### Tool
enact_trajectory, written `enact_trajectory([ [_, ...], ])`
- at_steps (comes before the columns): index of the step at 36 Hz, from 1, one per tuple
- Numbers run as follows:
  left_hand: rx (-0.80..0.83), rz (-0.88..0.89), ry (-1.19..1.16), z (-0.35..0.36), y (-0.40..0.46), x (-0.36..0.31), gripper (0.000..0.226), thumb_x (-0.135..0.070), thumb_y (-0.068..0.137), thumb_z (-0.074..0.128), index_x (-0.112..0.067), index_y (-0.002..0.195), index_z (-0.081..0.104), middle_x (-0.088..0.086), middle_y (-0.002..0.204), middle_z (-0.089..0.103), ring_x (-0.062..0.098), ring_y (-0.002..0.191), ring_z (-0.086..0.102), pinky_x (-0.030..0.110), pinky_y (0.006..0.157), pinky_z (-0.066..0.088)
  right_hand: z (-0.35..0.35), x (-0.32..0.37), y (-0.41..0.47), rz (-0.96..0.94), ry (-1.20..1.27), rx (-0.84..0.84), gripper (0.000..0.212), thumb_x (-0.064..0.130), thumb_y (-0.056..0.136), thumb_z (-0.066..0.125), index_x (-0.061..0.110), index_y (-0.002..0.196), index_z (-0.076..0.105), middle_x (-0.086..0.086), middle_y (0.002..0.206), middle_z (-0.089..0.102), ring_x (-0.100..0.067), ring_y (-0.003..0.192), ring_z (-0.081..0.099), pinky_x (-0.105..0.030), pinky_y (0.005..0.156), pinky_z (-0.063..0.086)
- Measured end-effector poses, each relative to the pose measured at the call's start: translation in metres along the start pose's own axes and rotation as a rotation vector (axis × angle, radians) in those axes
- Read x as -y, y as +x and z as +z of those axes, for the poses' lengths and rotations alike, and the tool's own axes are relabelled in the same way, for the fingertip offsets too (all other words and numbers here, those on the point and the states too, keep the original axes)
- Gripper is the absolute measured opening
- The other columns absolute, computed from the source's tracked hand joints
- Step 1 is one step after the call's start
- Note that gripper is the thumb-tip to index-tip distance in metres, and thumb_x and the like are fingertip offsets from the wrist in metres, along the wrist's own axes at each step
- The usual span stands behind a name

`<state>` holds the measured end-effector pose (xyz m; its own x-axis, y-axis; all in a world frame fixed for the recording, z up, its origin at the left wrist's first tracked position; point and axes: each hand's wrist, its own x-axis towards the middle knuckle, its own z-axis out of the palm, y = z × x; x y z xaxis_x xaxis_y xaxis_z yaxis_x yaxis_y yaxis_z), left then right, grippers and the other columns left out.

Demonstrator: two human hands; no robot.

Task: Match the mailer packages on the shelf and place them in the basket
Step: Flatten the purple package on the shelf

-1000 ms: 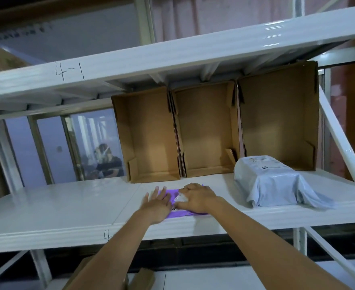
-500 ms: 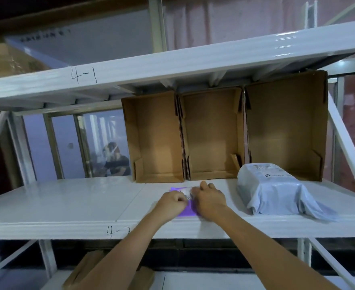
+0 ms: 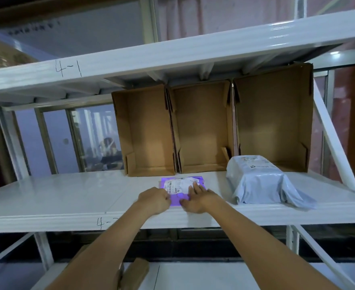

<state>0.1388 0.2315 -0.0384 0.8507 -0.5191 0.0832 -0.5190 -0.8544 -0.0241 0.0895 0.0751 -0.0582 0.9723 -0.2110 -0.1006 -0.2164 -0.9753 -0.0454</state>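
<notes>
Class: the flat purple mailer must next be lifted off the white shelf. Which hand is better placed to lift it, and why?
Probably the left hand: its curled fingers already pinch the near-left edge of the flat purple plastic mailer. The right hand only lies flat on it, fingers straight, pressing it to the white metal shelf.

The left hand (image 3: pixel 154 200) and right hand (image 3: pixel 198 198) cover the near half of the purple mailer (image 3: pixel 173 203) by the shelf's (image 3: pixel 57 197) front edge. The print on its label (image 3: pixel 177 186) is too small to read. The left fingertips are curled out of sight, so their hold cannot be told. The number written on the front edge is partly hidden by the left forearm.
</notes>
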Motion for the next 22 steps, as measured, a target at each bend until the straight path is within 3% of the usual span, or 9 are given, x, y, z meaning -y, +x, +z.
enact_trajectory([
  [5, 0.01, -0.008, 0.016, 0.001, -0.004, -0.002, 0.035, -0.041, 0.092, 0.045, -0.02, 0.111, 0.065, 0.004, 0.105, 0.062, 0.019, 0.094, 0.059, 0.027, 0.071, 0.047, -0.004, -0.005, -0.001, 0.002, 0.002, 0.029, 0.08, 0.059, 0.094, 0.027, 0.015, 0.155, 0.0, -0.009, 0.163, -0.005, -0.024, 0.15, 0.002, -0.048, 0.118, 0.011],
  [9, -0.037, 0.075, -0.073, -0.01, -0.015, -0.009, 0.031, -0.028, 0.086, 0.052, -0.022, 0.11, 0.07, 0.001, 0.112, 0.065, 0.021, 0.099, 0.058, 0.029, 0.077, 0.048, -0.013, 0.002, -0.001, 0.03, -0.007, -0.041, 0.065, 0.049, 0.096, 0.031, 0.017, 0.151, 0.023, -0.009, 0.158, 0.024, -0.026, 0.146, 0.019, -0.051, 0.117, 0.01],
  [12, -0.011, 0.161, -0.329, -0.022, -0.021, -0.023, 0.031, -0.019, 0.08, 0.057, -0.021, 0.107, 0.073, -0.005, 0.107, 0.068, 0.022, 0.103, 0.06, 0.031, 0.09, 0.05, -0.018, 0.01, 0.004, 0.052, -0.001, -0.104, 0.052, 0.039, 0.098, 0.033, 0.019, 0.147, 0.033, -0.011, 0.148, 0.039, -0.03, 0.136, 0.035, -0.047, 0.112, 0.026],
  [15, 0.13, 0.147, -0.746, -0.027, -0.016, -0.029, 0.019, -0.004, 0.074, 0.063, -0.016, 0.068, 0.076, -0.001, 0.072, 0.071, 0.017, 0.082, 0.068, 0.024, 0.084, 0.054, -0.014, 0.014, 0.016, 0.021, 0.045, -0.091, 0.048, 0.041, 0.099, 0.034, 0.023, 0.143, 0.035, -0.016, 0.142, 0.043, -0.034, 0.127, 0.044, -0.046, 0.101, 0.041],
  [17, 0.167, 0.1, -0.901, -0.03, -0.008, -0.024, 0.025, 0.005, 0.075, 0.059, -0.009, 0.063, 0.075, 0.009, 0.071, 0.072, 0.018, 0.073, 0.07, 0.021, 0.078, 0.056, -0.013, 0.014, 0.021, 0.014, 0.091, -0.095, 0.048, 0.043, 0.1, 0.03, 0.02, 0.142, 0.037, -0.017, 0.14, 0.045, -0.033, 0.125, 0.045, -0.046, 0.099, 0.043],
  [19, 0.097, 0.03, -0.989, -0.031, 0.001, -0.018, 0.025, 0.005, 0.077, 0.053, -0.003, 0.064, 0.072, 0.02, 0.077, 0.071, 0.026, 0.072, 0.071, 0.019, 0.066, 0.055, -0.01, 0.014, 0.024, -0.014, 0.107, -0.13, 0.051, 0.045, 0.101, 0.025, 0.014, 0.137, 0.043, -0.015, 0.139, 0.048, -0.03, 0.125, 0.046, -0.044, 0.101, 0.042],
  [22, -0.308, -0.008, -0.753, -0.022, 0.028, -0.005, 0.023, -0.008, 0.084, 0.048, -0.012, 0.072, 0.067, 0.011, 0.085, 0.071, 0.029, 0.084, 0.067, 0.03, 0.071, 0.053, -0.002, 0.012, 0.028, -0.005, 0.126, -0.17, 0.067, 0.055, 0.099, 0.014, 0.012, 0.148, 0.032, -0.011, 0.153, 0.034, -0.028, 0.138, 0.035, -0.043, 0.112, 0.03],
])
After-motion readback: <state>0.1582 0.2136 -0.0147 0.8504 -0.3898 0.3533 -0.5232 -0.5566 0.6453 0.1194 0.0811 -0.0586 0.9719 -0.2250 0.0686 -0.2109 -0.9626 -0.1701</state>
